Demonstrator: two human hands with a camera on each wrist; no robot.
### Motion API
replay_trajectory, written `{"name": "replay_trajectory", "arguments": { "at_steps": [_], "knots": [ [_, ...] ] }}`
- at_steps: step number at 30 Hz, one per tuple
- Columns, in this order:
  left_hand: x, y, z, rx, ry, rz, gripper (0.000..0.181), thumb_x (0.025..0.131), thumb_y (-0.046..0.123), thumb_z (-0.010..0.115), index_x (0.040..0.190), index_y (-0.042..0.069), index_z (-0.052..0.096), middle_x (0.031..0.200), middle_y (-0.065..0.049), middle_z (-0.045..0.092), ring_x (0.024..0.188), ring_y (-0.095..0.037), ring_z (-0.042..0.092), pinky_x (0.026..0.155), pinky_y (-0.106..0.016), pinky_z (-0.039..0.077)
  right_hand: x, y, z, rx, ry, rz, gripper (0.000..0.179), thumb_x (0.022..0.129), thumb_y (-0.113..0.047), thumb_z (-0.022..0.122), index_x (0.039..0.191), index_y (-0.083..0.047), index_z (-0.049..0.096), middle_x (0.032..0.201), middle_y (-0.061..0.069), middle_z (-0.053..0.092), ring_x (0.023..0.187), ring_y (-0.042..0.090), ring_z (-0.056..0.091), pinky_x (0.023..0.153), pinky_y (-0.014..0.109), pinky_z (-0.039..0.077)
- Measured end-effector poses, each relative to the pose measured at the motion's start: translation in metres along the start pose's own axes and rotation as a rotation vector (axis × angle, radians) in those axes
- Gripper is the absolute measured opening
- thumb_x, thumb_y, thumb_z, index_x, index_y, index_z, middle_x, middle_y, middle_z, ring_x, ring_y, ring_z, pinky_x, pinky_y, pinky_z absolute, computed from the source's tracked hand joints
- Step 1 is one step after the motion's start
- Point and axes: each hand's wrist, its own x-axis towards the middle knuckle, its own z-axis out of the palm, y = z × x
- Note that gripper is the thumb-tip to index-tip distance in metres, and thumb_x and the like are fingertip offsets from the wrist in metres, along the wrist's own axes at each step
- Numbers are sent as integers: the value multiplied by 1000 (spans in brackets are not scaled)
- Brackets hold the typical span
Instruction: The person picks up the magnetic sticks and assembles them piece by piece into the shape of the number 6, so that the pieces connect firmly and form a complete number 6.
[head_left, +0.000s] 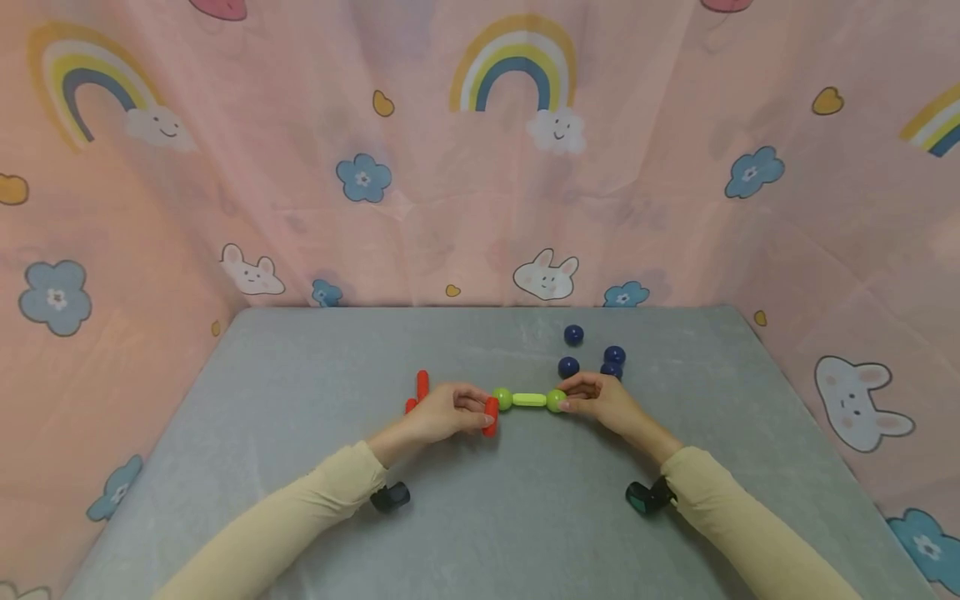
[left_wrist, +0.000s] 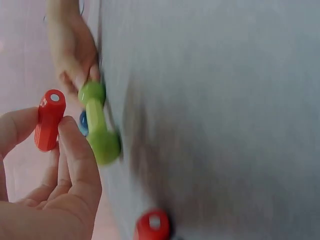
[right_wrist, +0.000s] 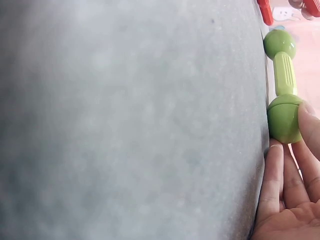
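Observation:
My left hand (head_left: 442, 414) pinches a red magnetic rod (head_left: 491, 417) between thumb and fingers. In the left wrist view that red rod (left_wrist: 48, 122) stands nearly upright, with a silvery disc in its end. Just right of it lies a light green rod (head_left: 529, 400) with a green ball at either end, a left ball (head_left: 502, 398) and a right ball (head_left: 557, 401). Thumb and fingers of my right hand (head_left: 606, 406) hold the right ball. The right wrist view shows the thumb on this green ball (right_wrist: 285, 120) and fingertips beneath it.
Several dark blue balls, one of them a far ball (head_left: 573, 335), lie behind my right hand. Two more red rods, including an upper rod (head_left: 423, 383), lie beside my left hand. The grey tabletop (head_left: 517, 517) meets a pink patterned curtain (head_left: 420, 242) at the back.

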Motion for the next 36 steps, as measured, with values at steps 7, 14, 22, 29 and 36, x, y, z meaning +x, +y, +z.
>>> {"name": "replay_trajectory", "arguments": {
  "at_steps": [7, 14, 22, 29, 36],
  "knots": [
    [6, -6, 19, -29, 19, -9, 36, 88, 12, 72, 120, -1, 62, 101, -11, 71, 77, -11, 70, 79, -28, 60, 1, -1, 0, -5, -2, -3, 41, 89, -24, 75, 121, -2, 65, 124, 19, 66, 100, 8, 66, 83, 15, 54],
    [7, -10, 25, -22, 73, -18, 37, 87, 12, 74, 117, -5, 62, 98, -14, 73, 78, -15, 74, 77, -29, 61, 2, 2, 0, -1, -2, -12, 40, 88, -22, 75, 121, -1, 65, 124, 21, 65, 98, 6, 66, 82, 15, 54],
    [10, -14, 27, 48, 117, -30, 28, 84, 14, 77, 105, -1, 66, 87, -11, 74, 67, -10, 69, 65, -26, 58, 4, 3, 0, -20, -6, -17, 39, 90, -23, 74, 121, -2, 65, 124, 20, 65, 99, 9, 65, 82, 15, 54],
    [13, -13, 30, 57, 128, -47, 25, 83, 13, 79, 100, -1, 67, 81, -10, 75, 62, -9, 67, 62, -26, 59, 3, 3, -1, -22, 5, -18, 37, 89, -21, 74, 120, -1, 65, 123, 20, 65, 98, 9, 65, 82, 15, 54],
    [13, -11, 30, 30, 128, -59, 25, 82, 12, 80, 98, -2, 67, 80, -12, 76, 61, -9, 67, 60, -27, 60, 5, 5, -1, -22, -5, -27, 38, 89, -22, 74, 120, -1, 65, 123, 20, 66, 97, 8, 66, 82, 15, 54]
  ]
}}
